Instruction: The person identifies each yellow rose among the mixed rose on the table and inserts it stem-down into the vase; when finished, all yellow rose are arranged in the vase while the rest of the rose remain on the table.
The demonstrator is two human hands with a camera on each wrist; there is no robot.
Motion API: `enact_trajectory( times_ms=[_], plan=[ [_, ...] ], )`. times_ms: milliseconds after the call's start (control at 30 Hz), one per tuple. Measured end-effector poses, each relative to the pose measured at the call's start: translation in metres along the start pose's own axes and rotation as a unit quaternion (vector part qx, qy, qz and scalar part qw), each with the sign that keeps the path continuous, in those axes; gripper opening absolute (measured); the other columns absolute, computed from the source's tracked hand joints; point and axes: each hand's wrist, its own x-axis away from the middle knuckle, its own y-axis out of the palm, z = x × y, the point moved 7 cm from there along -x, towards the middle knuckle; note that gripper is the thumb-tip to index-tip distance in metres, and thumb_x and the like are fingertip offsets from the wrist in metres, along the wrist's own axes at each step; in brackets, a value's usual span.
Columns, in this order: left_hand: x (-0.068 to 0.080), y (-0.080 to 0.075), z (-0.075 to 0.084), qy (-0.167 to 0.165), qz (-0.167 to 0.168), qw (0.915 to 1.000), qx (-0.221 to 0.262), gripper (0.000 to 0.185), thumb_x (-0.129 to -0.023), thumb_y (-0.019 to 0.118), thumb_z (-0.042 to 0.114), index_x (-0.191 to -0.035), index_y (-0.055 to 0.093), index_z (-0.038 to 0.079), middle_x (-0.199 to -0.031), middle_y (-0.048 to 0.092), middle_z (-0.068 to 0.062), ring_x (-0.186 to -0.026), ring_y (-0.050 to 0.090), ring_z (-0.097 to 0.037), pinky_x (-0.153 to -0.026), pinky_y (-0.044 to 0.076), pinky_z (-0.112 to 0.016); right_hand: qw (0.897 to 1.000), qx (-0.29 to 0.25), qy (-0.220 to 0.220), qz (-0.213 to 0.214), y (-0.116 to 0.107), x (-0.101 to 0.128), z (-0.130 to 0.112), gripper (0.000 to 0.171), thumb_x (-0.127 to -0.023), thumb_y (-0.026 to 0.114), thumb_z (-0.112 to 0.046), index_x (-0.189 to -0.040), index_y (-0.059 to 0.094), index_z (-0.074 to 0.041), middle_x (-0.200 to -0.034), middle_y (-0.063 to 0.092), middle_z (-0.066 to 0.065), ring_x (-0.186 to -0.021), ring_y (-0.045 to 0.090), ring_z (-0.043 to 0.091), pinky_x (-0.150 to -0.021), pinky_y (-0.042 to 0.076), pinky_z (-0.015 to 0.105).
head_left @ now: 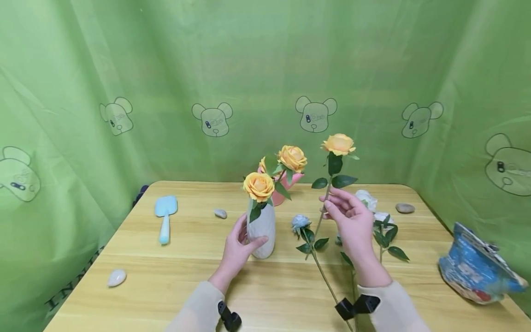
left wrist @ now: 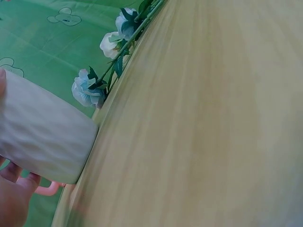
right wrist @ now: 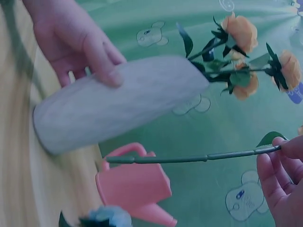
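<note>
My left hand (head_left: 237,249) grips a white textured vase (head_left: 265,236) from its left side, thumb across the front. Several yellow roses (head_left: 259,186) stand in the vase, their blooms above its slanted mouth. To the right, my right hand (head_left: 352,221) pinches the stem of another yellow rose (head_left: 339,145) between thumb and fingers. That rose is upright, its bloom above the hand. In the right wrist view the lower end of its stem (right wrist: 175,159) hangs free, apart from the vase. In the left wrist view, the vase base (left wrist: 71,156) meets the wooden table.
A blue rose (head_left: 300,222) and white roses (head_left: 367,200) lie near my right hand. Behind the vase stands a pink watering can (right wrist: 135,184). A light-blue toy shovel (head_left: 165,216) lies left; a blue bag (head_left: 474,267) sits at the right edge. Stones (head_left: 404,208) are scattered about.
</note>
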Motion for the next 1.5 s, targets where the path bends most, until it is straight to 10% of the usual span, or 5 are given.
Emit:
enact_trajectory(
  times_ms=[267,600,1167,1500],
  plan=[
    [-0.001,0.000,-0.001,0.000,0.000,1.0000,0.003,0.068,-0.079,0.075,0.012,-0.138,0.041,0.014,-0.134,0.049,-0.008,-0.122,0.046,-0.021,-0.102,0.036,-0.040,0.994,-0.101,-0.042,0.001,0.027,-0.009,-0.022,0.033,-0.081,0.063,0.012,-0.113,0.055,0.011,-0.092,0.067,0.018,-0.076,0.066,0.025,-0.064,0.056,0.032],
    [-0.001,0.000,-0.001,-0.004,0.001,1.0000,-0.001,0.068,-0.079,0.075,0.012,-0.138,0.041,0.015,-0.134,0.050,-0.006,-0.122,0.046,-0.021,-0.102,0.036,-0.041,0.959,-0.252,-0.118,0.046,0.045,-0.012,-0.050,0.030,-0.077,0.061,0.022,-0.103,0.052,0.009,-0.084,0.064,0.020,-0.079,0.066,0.029,-0.064,0.056,0.040],
    [0.001,0.001,0.000,-0.008,0.005,0.9999,-0.013,0.070,-0.079,0.075,0.013,-0.139,0.040,0.013,-0.134,0.048,-0.007,-0.123,0.045,-0.022,-0.103,0.035,-0.040,0.952,-0.206,-0.227,0.020,0.066,-0.015,-0.054,0.036,-0.077,0.054,0.025,-0.107,0.052,0.005,-0.091,0.057,0.014,-0.081,0.061,0.026,-0.071,0.055,0.040],
    [0.000,0.001,0.000,-0.009,0.009,0.9999,-0.006,0.071,-0.078,0.076,0.011,-0.139,0.039,0.011,-0.134,0.048,-0.010,-0.121,0.047,-0.023,-0.102,0.036,-0.039,0.967,-0.119,-0.223,-0.027,0.076,-0.018,-0.052,0.033,-0.080,0.055,0.021,-0.109,0.050,0.007,-0.092,0.057,0.011,-0.081,0.062,0.025,-0.071,0.056,0.037]
  ],
)
